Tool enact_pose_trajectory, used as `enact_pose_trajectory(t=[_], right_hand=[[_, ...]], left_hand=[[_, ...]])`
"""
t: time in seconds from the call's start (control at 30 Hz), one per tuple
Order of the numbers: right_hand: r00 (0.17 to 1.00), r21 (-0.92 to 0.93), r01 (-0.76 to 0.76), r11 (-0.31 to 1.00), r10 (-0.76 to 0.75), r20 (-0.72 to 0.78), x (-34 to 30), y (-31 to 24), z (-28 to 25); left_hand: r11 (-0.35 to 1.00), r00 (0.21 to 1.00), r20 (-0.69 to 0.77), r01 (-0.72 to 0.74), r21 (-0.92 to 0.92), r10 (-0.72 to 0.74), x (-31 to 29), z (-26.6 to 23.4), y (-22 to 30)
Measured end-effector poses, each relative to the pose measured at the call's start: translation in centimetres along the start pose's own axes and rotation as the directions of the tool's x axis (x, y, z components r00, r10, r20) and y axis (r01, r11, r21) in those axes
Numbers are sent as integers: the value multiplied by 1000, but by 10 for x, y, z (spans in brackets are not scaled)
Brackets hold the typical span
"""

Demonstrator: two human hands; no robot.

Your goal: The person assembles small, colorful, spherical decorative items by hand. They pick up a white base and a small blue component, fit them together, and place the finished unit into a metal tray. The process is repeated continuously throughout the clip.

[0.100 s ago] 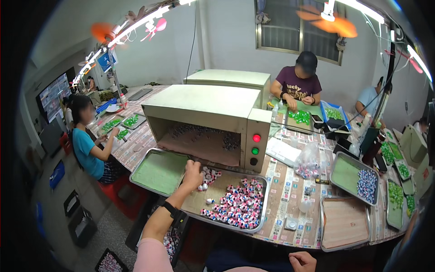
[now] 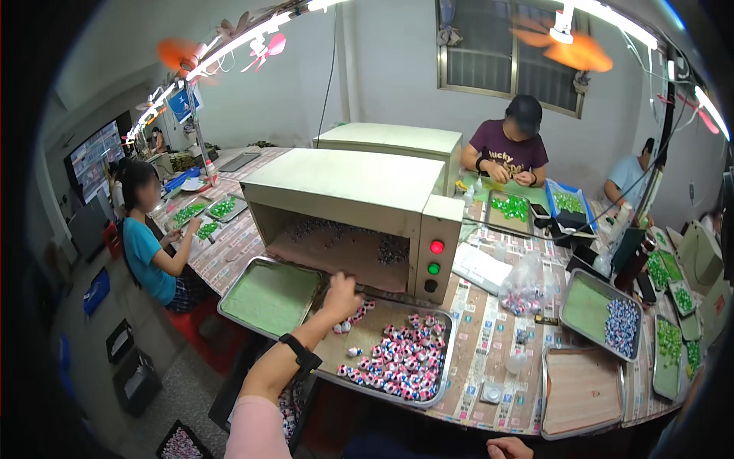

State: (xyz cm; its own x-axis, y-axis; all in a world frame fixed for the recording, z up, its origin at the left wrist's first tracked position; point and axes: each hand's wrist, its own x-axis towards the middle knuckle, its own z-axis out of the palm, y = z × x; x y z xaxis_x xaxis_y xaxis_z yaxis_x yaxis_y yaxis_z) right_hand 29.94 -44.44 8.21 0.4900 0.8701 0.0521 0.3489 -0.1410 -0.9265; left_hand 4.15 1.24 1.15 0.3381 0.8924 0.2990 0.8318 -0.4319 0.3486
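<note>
My left hand (image 2: 342,297) reaches over the far left part of a metal tray (image 2: 446,359), close to the mouth of a box-shaped oven-like machine (image 2: 344,180). Its fingers are curled down, and what they hold, if anything, is hidden. Beside this hand lie a few small round pieces (image 2: 344,326) in pink, white and black. A larger heap of such pieces (image 2: 401,359), some touched with blue, covers the tray's right side. My right hand (image 2: 508,447) rests low at the picture's lower edge, fingers curled in, with nothing visible in it.
A green-lined tray (image 2: 271,297) adjoins the piece tray on the left. Dark small pieces (image 2: 391,249) lie inside the machine. To the right are a clear plastic bag (image 2: 524,287), a tray of blue-and-white pieces (image 2: 621,325) and a brown-lined tray (image 2: 582,390). Co-workers sit across and at left.
My left hand has moved a little farther and to the right, from the green-lined tray's edge toward the machine's mouth. My right hand has dropped lower in the picture.
</note>
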Motion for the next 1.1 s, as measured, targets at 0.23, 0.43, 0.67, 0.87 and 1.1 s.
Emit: enact_pose_trajectory(t=[0.23,0.43,0.67,0.87,1.1], right_hand=[[994,-112,-105,988,100,-52,33,-4,2],[964,-53,-255,966,249,-98,62,4,-7],[951,-62,-283,957,272,-149,85,19,-18],[923,-94,-329,940,298,-244,89,32,-24],[893,-49,-405,913,384,-233,104,31,-29]], left_hand=[[951,968,96,-246,188,231,112,72,16],[910,779,472,-329,-251,412,162,135,7],[571,426,721,-819,51,546,150,46,53],[600,411,753,-800,26,514,149,54,45],[647,445,762,-762,46,470,148,49,37]])
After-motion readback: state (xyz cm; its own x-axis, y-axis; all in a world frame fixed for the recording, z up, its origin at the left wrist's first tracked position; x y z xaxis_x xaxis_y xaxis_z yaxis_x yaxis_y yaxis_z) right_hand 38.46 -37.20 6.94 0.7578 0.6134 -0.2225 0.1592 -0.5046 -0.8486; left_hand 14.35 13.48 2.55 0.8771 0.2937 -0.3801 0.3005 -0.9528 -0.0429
